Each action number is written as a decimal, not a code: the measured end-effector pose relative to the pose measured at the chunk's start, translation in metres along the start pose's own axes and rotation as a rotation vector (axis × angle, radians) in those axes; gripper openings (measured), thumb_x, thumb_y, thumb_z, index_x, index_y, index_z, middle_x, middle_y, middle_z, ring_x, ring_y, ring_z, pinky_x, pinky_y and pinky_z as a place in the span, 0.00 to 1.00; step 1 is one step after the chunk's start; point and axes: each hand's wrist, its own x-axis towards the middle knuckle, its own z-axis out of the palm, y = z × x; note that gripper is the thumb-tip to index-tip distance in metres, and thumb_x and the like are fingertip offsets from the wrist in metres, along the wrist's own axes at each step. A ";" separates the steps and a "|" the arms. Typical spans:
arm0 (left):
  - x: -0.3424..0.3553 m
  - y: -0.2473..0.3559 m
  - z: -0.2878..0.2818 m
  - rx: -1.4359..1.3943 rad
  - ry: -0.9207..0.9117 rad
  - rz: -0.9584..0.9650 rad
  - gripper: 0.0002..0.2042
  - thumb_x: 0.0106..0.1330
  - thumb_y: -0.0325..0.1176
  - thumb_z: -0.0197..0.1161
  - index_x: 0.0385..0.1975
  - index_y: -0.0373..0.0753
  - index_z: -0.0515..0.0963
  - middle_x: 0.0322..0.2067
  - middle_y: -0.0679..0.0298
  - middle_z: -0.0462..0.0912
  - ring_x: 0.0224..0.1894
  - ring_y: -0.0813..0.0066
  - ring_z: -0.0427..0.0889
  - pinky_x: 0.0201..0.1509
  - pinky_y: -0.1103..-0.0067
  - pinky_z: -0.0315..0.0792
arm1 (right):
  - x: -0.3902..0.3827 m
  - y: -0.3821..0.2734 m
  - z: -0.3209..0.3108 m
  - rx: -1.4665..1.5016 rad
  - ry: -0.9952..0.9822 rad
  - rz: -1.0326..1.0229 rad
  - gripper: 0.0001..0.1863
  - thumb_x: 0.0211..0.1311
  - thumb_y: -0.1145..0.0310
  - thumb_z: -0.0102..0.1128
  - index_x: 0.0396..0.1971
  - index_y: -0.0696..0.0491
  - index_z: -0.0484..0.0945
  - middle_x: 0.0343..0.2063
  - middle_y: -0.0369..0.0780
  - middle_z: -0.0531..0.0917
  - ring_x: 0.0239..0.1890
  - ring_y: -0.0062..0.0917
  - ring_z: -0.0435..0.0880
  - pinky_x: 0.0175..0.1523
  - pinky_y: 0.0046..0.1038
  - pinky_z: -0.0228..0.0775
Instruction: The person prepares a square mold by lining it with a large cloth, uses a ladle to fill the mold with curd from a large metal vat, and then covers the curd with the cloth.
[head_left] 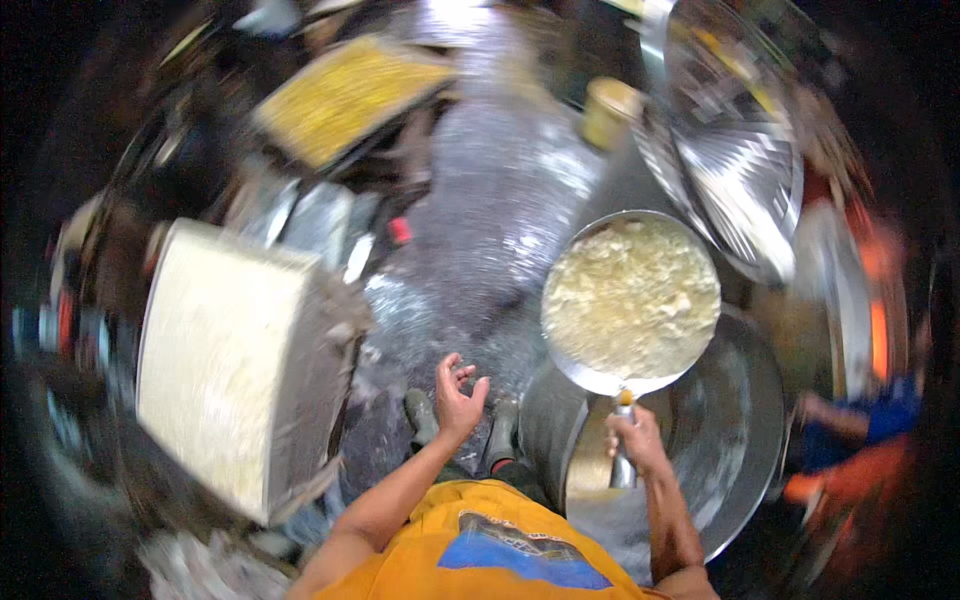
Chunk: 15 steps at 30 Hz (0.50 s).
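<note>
My right hand [638,440] is closed around the handle of a large round metal pan [600,382], which is filled with pale yellow, lumpy curd-like stuff [635,295]. The pan is held over the far part of a wide metal vat [745,400]. Out in front of my body, above the wet floor, my left hand [462,398] holds nothing; its fingers are partly bent and apart. To its left stands a big box-shaped thing with a flat cream-white top [225,350] and a greyish side; motion blur hides its exact kind.
A tray of yellow stuff [350,95] lies at the far left. Shiny round metal lids or basins [740,170] lean beyond the pan, near a yellowish tub [610,110]. Another person's arm [835,418] in a blue sleeve shows at right. The dark floor [490,190] is wet.
</note>
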 end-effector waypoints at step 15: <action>0.025 -0.015 -0.186 -1.627 0.692 -0.297 0.18 0.68 0.41 0.51 0.54 0.40 0.67 0.52 0.62 0.73 0.53 0.72 0.72 0.55 0.75 0.71 | -0.003 -0.062 0.520 -0.784 -1.437 0.333 0.08 0.59 0.69 0.54 0.24 0.57 0.76 0.18 0.35 0.77 0.19 0.17 0.75 0.25 0.21 0.68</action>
